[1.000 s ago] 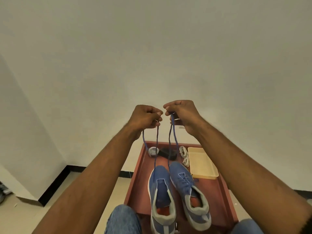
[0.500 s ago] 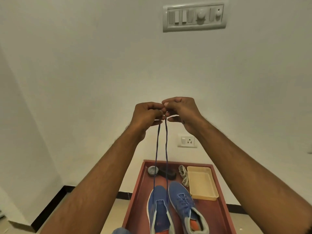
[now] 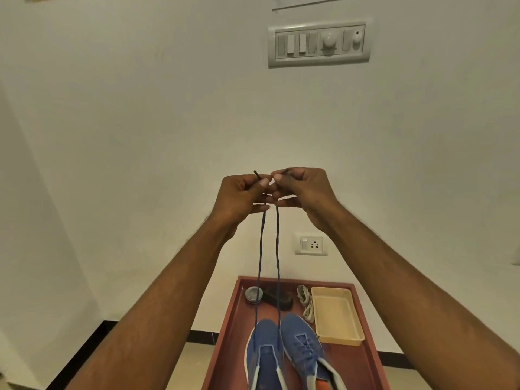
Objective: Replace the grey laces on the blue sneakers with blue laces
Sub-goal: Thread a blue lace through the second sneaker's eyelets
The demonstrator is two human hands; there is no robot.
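View tilted up since earlier; left hand (image 3: 239,197) and right hand (image 3: 305,190) pinch blue lace (image 3: 277,263) ends mid-frame, strands taut down to left sneaker (image 3: 263,358).

Two blue sneakers sit side by side on the reddish bench, toes pointing toward the wall. The left sneaker (image 3: 263,358) has a blue lace (image 3: 277,266) coming up out of it in two taut, near-parallel strands, pulled straight up to the hands, with a dark tip poking out at the top. The right sneaker (image 3: 305,350) is already laced in blue and angles a bit to the right. The old grey laces (image 3: 306,304) lie in a loose bundle just beyond its toe.
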